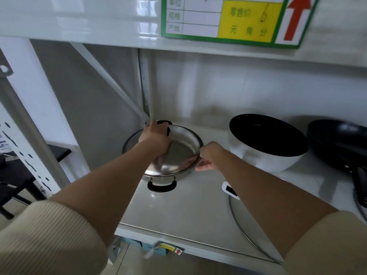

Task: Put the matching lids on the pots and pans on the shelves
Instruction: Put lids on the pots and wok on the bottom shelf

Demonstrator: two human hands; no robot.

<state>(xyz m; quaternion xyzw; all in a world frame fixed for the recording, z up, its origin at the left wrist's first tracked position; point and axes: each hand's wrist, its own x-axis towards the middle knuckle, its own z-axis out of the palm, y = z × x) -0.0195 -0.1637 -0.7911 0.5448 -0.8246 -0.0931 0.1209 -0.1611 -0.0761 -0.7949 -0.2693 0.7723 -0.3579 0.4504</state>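
A shallow steel pot with black loop handles sits at the left of the white shelf, tilted so its inside faces me. My left hand grips its far black handle. My right hand pinches the pot's right rim. The thin metal rim of a glass lid shows behind the pot at its left, mostly hidden. Another glass lid with a white knob lies flat at the front right, partly under my right arm.
A white pot with a black inside stands right of the steel pot. A black frying pan sits at the far right, handle toward me. The upper shelf with a price card hangs overhead. A slanted brace crosses the back left.
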